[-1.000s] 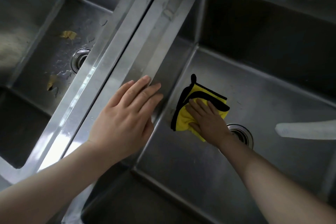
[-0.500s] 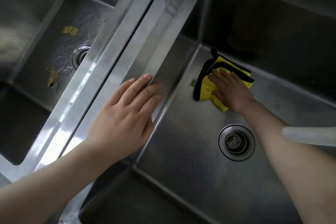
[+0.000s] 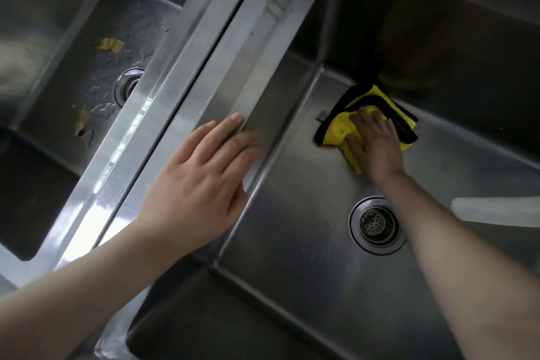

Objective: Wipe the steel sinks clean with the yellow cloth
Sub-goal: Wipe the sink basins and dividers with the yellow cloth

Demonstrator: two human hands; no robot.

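A yellow cloth with black edging (image 3: 339,128) lies crumpled on the floor of the right steel sink (image 3: 292,242), close to the far wall. My right hand (image 3: 374,146) presses flat on the cloth with straight fingers. My left hand (image 3: 201,184) rests flat, fingers straight, on the steel divider rim (image 3: 181,96) between the two sinks. The left steel sink (image 3: 73,73) holds water drops and yellowish scraps.
A round drain strainer (image 3: 377,225) sits in the right sink floor, just nearer than the cloth. A white hose or spout (image 3: 496,210) reaches in from the right edge. The left sink has its own drain (image 3: 128,85) and two leaf-like scraps (image 3: 111,44).
My right hand has pushed the cloth from beside the drain away to the far wall of the right sink. My left hand has stayed on the divider rim.
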